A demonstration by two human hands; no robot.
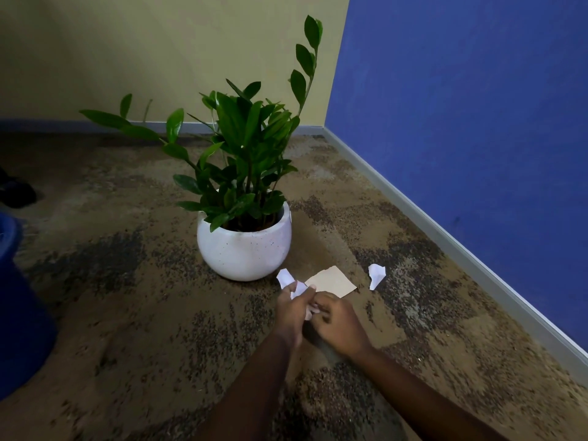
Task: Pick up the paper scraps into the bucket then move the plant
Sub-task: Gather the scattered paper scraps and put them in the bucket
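Just before round white ceramic plant pot [243, 249]: left hand [291, 308] and right hand [337, 319] both pinch crumpled white paper scrap [298, 289]. Torn tan paper piece [335, 281] lies front-right of pot.

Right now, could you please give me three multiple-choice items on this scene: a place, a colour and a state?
1. Where is the bucket? A) behind the plant B) left of the plant C) right of the plant
2. The pot's colour? A) white B) red C) black
3. The left hand is: A) open and empty B) lifting the pot C) gripping white scraps
Key: 1 B, it sits at the left edge; 2 A, plainly white; 3 C, fingers curl round crumpled paper.
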